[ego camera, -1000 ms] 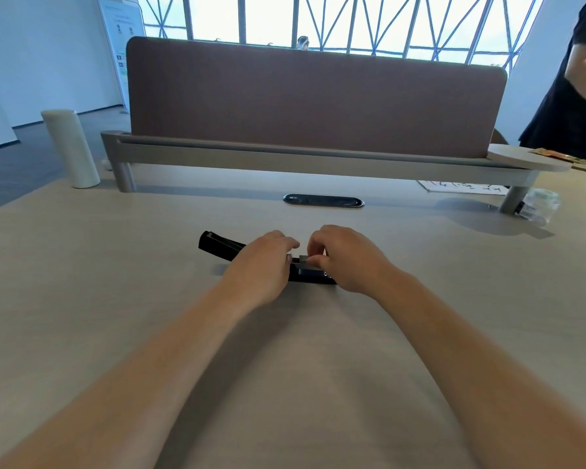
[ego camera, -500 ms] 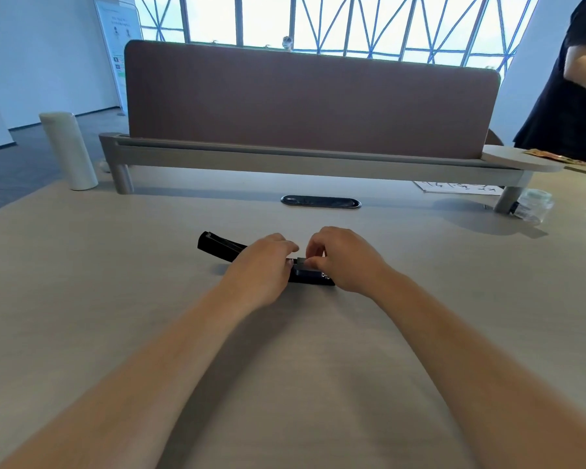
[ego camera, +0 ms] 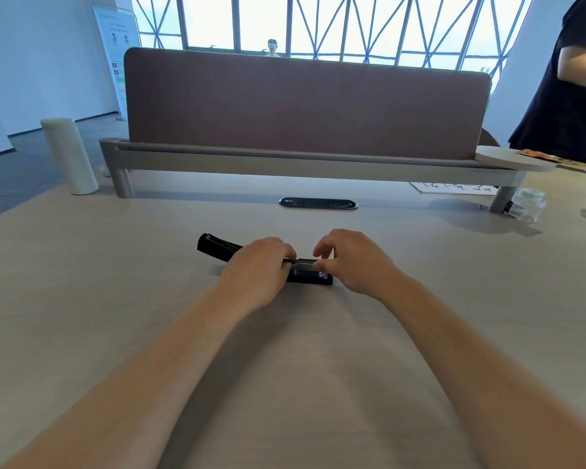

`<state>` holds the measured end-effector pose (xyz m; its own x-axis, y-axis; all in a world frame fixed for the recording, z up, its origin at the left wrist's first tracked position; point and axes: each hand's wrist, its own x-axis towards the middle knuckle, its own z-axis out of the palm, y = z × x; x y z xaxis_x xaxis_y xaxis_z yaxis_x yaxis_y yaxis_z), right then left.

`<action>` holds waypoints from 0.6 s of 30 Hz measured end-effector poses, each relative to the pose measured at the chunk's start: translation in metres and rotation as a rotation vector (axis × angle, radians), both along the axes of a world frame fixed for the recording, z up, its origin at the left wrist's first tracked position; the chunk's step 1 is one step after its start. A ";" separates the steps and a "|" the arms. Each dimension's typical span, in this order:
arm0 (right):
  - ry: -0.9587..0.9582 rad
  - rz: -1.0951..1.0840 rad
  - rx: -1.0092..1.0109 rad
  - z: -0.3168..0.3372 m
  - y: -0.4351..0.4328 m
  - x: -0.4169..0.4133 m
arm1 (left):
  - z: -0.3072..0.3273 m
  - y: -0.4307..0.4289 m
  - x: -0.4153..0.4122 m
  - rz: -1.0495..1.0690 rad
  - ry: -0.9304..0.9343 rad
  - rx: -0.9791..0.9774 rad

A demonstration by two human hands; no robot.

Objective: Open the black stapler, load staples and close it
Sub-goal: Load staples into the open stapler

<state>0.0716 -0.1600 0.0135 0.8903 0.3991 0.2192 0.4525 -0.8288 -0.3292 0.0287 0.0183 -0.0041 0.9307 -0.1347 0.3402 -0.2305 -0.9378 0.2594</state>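
Worktop [ego camera: 115, 299]: pale wood grain, carrying everything.
Divider [ego camera: 305, 106]: brown panel, upright along far edge.
Black stapler [ego camera: 217, 248]: lying open mid-worktop, lid end reaching left.
Left hand [ego camera: 256, 270]: palm down, fingers curled onto stapler's middle.
Right hand [ego camera: 356, 260]: fingers pinched together at magazine's right end; contents too small to tell.

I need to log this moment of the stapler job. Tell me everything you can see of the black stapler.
The black stapler lies flat on the pale table, its long body running from far left to near right. It looks like glossy plastic with a small metal piece at its right end. The left hand covers its middle; the right hand touches its right end.
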 end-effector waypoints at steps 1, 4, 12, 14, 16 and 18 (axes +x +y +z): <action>0.003 -0.008 0.001 0.000 -0.001 0.000 | 0.001 -0.001 -0.001 0.007 0.006 -0.002; 0.014 -0.021 -0.005 -0.003 -0.002 -0.002 | 0.003 -0.003 -0.003 0.019 0.035 -0.003; 0.001 -0.023 0.009 -0.009 0.001 -0.006 | -0.001 -0.011 -0.001 -0.012 0.039 0.009; -0.008 -0.020 0.014 -0.010 0.001 -0.005 | -0.001 -0.012 -0.001 -0.014 0.038 0.013; -0.007 -0.013 0.016 -0.011 0.001 -0.004 | -0.002 -0.012 0.000 -0.015 0.035 0.012; -0.011 -0.004 0.013 -0.011 0.001 -0.004 | -0.002 -0.012 0.000 -0.016 0.028 0.006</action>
